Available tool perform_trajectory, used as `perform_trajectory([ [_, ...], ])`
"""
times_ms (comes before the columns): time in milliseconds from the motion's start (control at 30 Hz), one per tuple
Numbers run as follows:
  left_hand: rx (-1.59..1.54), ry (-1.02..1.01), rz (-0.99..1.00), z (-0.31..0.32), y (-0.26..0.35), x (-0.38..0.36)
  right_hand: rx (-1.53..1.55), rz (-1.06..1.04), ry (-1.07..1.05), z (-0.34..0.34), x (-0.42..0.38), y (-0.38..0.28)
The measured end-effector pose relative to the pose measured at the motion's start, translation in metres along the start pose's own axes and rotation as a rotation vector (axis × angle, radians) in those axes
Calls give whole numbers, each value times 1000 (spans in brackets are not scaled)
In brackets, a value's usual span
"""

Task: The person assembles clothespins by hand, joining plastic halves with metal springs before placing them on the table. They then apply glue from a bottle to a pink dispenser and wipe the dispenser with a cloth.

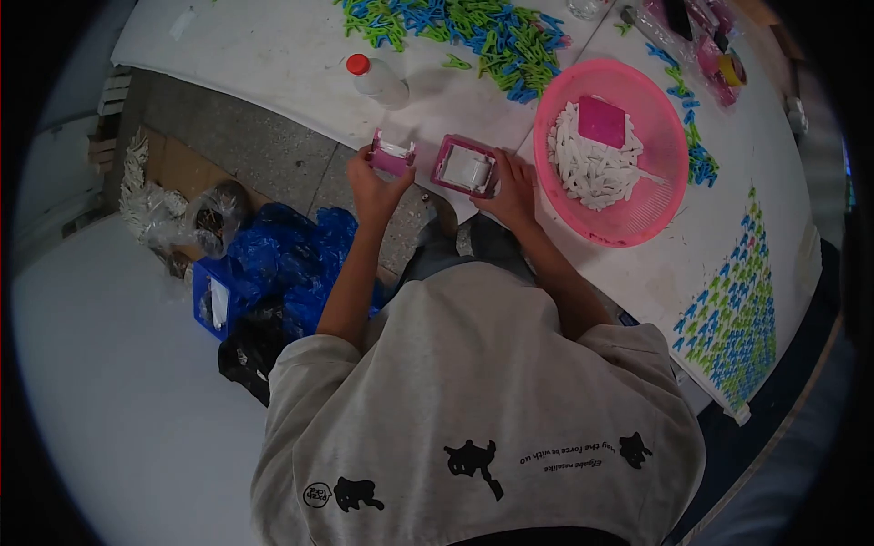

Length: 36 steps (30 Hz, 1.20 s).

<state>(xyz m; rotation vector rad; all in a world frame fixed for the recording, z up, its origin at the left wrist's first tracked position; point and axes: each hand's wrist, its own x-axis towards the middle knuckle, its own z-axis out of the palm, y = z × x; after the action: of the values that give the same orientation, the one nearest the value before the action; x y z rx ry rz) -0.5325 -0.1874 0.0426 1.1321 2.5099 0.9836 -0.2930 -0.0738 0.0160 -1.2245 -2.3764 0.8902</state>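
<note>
My left hand (375,189) is closed around a small pink holder (391,162) with white material along its top, held just off the table's front edge. A pink rectangular box (443,156) with a white inside lies at the table edge; a small white roll-like piece (479,171) shows at its right end. My right hand (512,193) grips that box by its right side, fingers behind and thumb in front. Right beside this hand stands a pink plastic basket (669,118) with many white clothespin-like pieces (587,168) and a flat magenta square (602,122) on them.
A clear bottle with red cap (381,86) stands behind my left hand. Blue and green clothespins (496,45) are heaped at the back; others stand in rows (733,318) at the right. Blue plastic bags (291,259) and a blue crate (202,300) sit on the floor at left.
</note>
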Motion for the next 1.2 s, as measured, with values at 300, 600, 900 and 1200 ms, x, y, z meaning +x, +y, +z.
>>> perform_trajectory([
  [300, -256, -4, -10, -50, 34, 1, -165, -62, -85, 11, 27, 1],
  [600, -358, -16, 34, -57, 89, 8, 838, 303, -262, -54, 19, -88],
  [900, -279, 21, 86, -39, 106, -3, 1202, 384, -221, -62, 36, -111],
  [1200, -853, -175, -139, -53, 87, -2, 1165, 314, -262, -67, 39, -85],
])
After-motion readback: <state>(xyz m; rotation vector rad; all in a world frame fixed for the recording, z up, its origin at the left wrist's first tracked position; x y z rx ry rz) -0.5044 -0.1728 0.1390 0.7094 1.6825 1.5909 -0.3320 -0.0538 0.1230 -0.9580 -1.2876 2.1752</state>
